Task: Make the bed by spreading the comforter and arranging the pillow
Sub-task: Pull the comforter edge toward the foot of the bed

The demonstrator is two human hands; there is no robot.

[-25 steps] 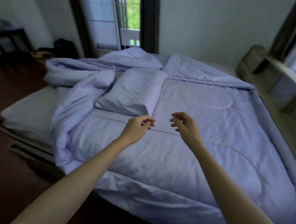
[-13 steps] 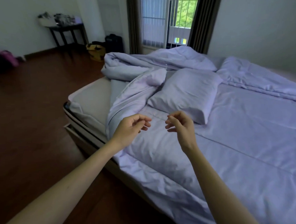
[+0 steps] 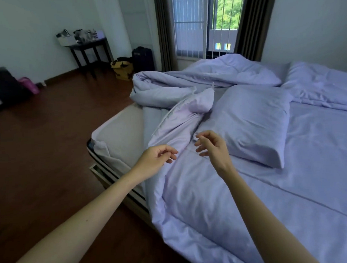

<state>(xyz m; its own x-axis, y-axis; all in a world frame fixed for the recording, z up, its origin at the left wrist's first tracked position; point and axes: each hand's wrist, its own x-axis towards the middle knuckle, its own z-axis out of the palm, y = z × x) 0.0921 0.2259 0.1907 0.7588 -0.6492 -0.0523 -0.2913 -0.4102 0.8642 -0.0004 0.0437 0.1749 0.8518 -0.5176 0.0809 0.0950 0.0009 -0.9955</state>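
A lavender comforter (image 3: 278, 186) covers most of the bed and is bunched in a folded heap (image 3: 186, 85) at the far left corner. A matching pillow (image 3: 251, 120) lies on top of it, near the middle. My left hand (image 3: 156, 157) hovers over the comforter's crumpled left edge, fingers loosely curled and holding nothing. My right hand (image 3: 212, 147) hangs beside it, just in front of the pillow's near corner, fingers apart and empty.
The bare mattress corner (image 3: 119, 137) shows at the bed's left side, above the frame. Dark wood floor (image 3: 41, 145) spreads to the left. A small dark table (image 3: 89, 49), a yellow bag (image 3: 122, 69) and a black case (image 3: 142, 57) stand near the window (image 3: 204, 26).
The view has swung left, bringing the floor and the bed's left edge into sight. Both hands have moved towards the bunched left side of the comforter, still empty.
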